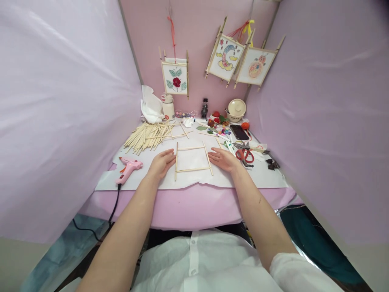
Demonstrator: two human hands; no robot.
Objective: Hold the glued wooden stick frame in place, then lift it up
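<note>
A square of thin wooden sticks (193, 170) lies flat in the middle of the picture, on white paper (188, 182). The left hand (163, 163) and right hand (224, 159) flank it, both unclenched with palms inward, fingertips at its side sticks; whether they touch is unclear. A pink glue gun (129, 169) lies centre left, below a stick pile (144, 137). Red-handled scissors (244, 153) lie centre right, near a phone (239, 132).

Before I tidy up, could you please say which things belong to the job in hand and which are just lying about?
Likely the job: stick frame between left hand and right hand; loose wooden sticks; pink glue gun.
Apparently just lying about: smartphone; cream lidded bowl.
</note>
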